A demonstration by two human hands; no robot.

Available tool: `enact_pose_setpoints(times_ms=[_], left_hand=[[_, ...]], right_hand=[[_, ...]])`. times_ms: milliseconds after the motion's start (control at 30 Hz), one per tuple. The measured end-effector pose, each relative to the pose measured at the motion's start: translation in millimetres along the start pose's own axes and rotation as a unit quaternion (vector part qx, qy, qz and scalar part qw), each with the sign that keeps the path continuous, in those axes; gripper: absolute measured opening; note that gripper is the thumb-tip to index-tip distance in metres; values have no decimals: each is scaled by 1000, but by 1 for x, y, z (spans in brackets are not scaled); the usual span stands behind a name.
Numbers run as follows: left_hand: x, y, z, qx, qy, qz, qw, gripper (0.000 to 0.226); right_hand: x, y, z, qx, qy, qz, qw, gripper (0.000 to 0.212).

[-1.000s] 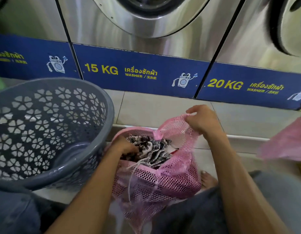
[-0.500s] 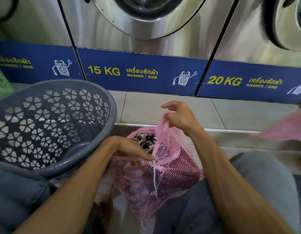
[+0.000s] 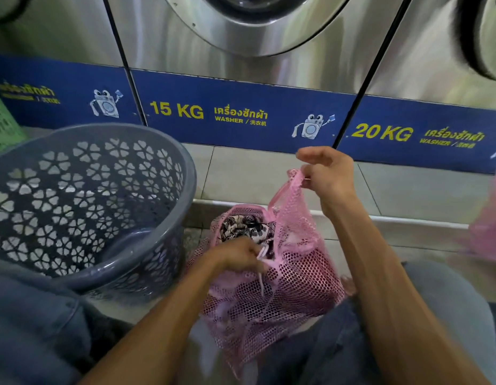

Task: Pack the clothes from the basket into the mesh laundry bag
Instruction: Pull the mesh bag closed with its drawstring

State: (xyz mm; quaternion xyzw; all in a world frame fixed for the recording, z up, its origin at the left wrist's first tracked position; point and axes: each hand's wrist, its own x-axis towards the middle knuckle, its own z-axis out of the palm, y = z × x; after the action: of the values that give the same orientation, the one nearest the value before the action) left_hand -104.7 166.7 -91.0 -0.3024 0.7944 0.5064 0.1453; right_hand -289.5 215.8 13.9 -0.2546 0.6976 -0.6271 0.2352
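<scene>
A pink mesh laundry bag sits on the floor between my knees, with black-and-white patterned clothes showing at its mouth. My right hand pinches the far rim of the bag and holds it up. At the bag's near rim, my left hand grips the white drawstring. The grey plastic basket with flower cut-outs stands to the left; no clothes show inside it.
Steel washing machines with blue 15 KG and 20 KG labels stand right ahead on a tiled step. A green basket is at the far left. Another pink mesh bag lies at the right edge.
My left hand came out of the bag and took the drawstring. My right hand lifted the rim higher, and the mouth has narrowed over the clothes.
</scene>
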Motion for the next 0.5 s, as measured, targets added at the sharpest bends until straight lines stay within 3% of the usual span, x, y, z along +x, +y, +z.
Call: enact_pose_setpoints(times_ms=[167,267,333,367,433,500], left_hand=[[-4,20,-49,-146,168,2,975,24],[-9,40,-59,-303,162,16,939,27],[-6,49,-54,-340,140,34,929,26],[-3,50,-49,-293,135,40,946,26],[0,51,-38,-68,119,52,989,30],[4,48,-19,124,62,46,989,29]], right_hand=[[5,-6,-5,70,14,67,995,39],[2,-5,2,73,-33,90,993,37],[-3,-4,10,64,-65,95,991,37],[-6,-4,13,57,-77,97,991,38],[-10,-5,17,42,-85,97,991,38],[-11,-6,18,40,-83,96,991,37]])
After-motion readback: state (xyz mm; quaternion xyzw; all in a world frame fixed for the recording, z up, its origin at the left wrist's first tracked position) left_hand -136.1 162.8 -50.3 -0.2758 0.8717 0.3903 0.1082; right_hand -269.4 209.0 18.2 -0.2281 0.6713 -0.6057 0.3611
